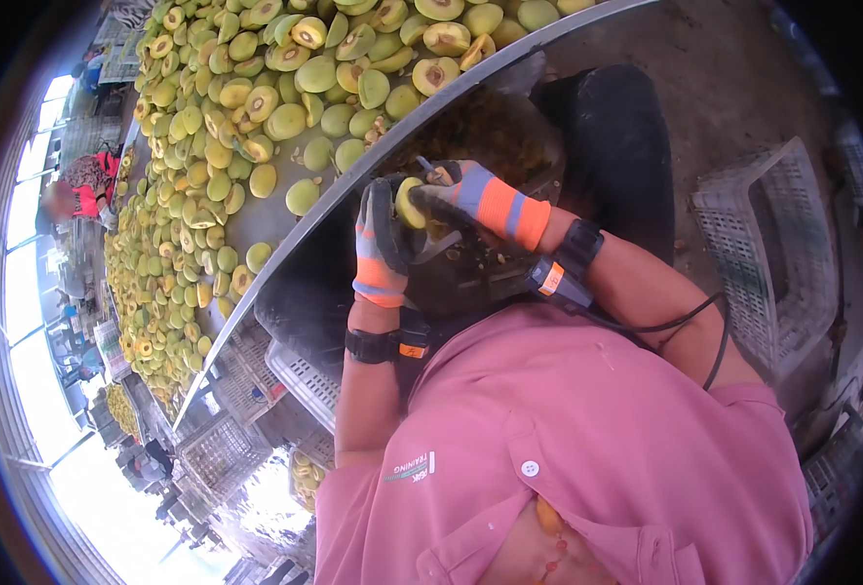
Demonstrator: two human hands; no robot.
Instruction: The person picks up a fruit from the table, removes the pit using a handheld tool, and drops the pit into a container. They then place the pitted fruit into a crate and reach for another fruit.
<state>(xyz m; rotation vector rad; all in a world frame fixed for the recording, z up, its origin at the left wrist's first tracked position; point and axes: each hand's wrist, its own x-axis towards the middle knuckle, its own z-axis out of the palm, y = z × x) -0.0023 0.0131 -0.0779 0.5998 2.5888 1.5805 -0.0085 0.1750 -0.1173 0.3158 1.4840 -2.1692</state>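
My left hand (384,239), in a grey and orange glove, is closed around a yellow-green fruit (409,203) just off the edge of a metal table (285,263). My right hand (485,200), in a matching striped glove, presses against the same fruit and grips a small metal tool (423,166) that sticks up beside it. Both wrists carry black bands. A cable runs from the right one along my forearm. My pink shirt (568,448) fills the lower part of the view.
The table is covered with several green-yellow fruits (256,97), many halved with pits showing. A black bin (607,136) stands beyond my hands. White plastic crates (772,244) sit on the floor at right and lower left. Another person (80,190) works at the far left.
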